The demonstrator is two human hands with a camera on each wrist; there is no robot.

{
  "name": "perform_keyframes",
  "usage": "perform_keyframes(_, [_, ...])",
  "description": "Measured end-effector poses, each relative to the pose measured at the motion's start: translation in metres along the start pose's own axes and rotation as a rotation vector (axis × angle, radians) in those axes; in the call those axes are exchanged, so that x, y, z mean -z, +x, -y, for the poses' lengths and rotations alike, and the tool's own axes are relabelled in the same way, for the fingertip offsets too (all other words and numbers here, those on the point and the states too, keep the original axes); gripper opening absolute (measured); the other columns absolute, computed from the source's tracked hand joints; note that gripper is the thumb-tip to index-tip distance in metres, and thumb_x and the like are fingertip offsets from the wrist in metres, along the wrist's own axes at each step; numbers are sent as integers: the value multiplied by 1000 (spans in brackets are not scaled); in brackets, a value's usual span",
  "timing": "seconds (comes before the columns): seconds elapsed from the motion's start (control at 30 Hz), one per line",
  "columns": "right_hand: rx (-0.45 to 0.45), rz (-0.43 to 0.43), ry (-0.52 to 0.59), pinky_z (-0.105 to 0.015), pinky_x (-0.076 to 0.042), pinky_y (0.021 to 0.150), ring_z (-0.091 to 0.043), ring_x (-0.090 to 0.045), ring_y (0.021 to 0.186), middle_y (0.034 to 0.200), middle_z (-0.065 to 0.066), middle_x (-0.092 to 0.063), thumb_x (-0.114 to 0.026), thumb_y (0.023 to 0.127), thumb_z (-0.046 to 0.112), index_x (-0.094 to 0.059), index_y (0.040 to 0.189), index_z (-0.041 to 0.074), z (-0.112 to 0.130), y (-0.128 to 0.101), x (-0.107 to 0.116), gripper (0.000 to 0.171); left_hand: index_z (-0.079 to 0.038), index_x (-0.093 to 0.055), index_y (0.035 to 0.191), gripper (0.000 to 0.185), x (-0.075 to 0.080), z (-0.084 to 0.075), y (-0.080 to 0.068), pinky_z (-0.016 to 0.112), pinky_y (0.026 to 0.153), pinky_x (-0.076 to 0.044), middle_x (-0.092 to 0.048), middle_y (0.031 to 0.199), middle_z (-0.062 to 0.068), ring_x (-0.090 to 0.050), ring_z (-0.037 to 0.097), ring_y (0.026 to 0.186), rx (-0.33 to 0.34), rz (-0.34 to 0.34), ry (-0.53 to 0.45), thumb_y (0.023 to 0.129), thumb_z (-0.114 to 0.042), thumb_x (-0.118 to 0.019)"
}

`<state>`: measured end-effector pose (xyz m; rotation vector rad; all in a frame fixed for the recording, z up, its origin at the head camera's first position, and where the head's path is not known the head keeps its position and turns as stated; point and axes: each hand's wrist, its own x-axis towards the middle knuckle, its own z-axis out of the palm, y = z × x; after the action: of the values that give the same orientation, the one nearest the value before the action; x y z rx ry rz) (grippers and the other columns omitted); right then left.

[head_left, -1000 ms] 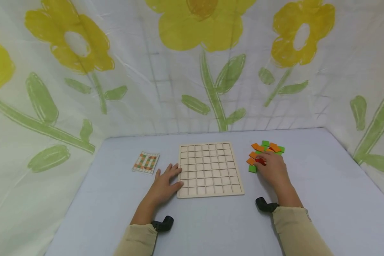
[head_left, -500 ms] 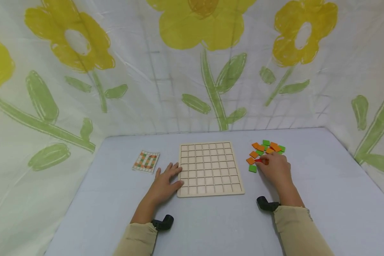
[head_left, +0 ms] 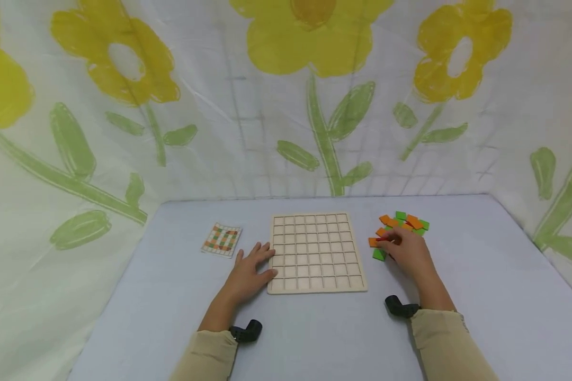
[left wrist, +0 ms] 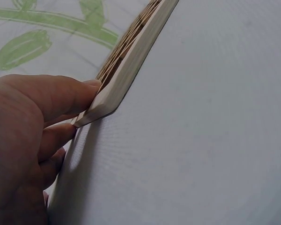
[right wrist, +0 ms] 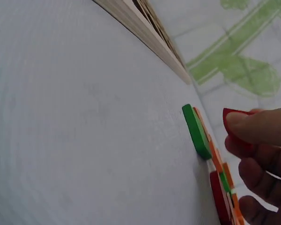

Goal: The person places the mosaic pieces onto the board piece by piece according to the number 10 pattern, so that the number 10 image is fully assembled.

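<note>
My left hand (head_left: 248, 275) rests at the left edge of a square wooden grid board (head_left: 316, 293). Its fingers are spread, with the thumb touching the near rim in the left wrist view. Over a loose pile of small square tiles right of the board, my right hand (head_left: 409, 254) pinches a red tile (right wrist: 234, 110) between thumb and fingers. Beneath and around that hand lie a green tile (head_left: 378, 254), an orange tile (head_left: 373, 242) and several more in green, orange and red. Part of the pile is hidden by the hand.
A small pattern card (head_left: 222, 239) with coloured squares lies left of the board. The white table (head_left: 324, 338) ends at the back against a cloth (head_left: 214, 159) printed with yellow flowers.
My right hand has taken a red tile from the pile and now holds it slightly raised. The left hand stays at the board. The head view has shifted a little.
</note>
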<state>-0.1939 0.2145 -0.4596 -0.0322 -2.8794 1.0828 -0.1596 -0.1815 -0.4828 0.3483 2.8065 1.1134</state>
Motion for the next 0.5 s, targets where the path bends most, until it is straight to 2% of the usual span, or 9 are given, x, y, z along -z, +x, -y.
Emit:
perform_keyframes(0.17, [63,103,51,-30,-51,74,-25,-60,95,112,-13,-68,-59,98,15,-70,120,9,22,10,-12,26,-17,-57,139,51,2,-2,-1,52,125,5,-42,155,0,-25,23,150,11,-19,-2,91,-29,-70])
perform_keyframes(0.33, [136,233,11,-41,-55,84,-29,-61,102,115,-12,-68,-58,97,12,-71,120,9,46,25,-26,26,-16,-56,140,51,-2,-2,-6,54,124,5,-42,155,0,-25,24,150,0,-5,-8,92,-29,-68])
perform_keyframes(0.4, [157,261,4,-43,-55,88,-28,-62,105,116,-10,-69,-60,97,13,-71,120,10,55,32,-29,26,-15,-56,140,51,-2,-2,-6,54,124,4,-42,154,1,-25,25,150,-9,-12,-10,92,-29,-68])
perform_keyframes(0.5, [193,276,-27,-42,-56,88,-26,-63,103,114,-8,-71,-62,96,13,-71,118,10,66,46,-31,24,-15,-57,139,51,-2,-3,-5,56,124,4,-43,154,2,-26,27,149,-28,-27,-13,91,-28,-68])
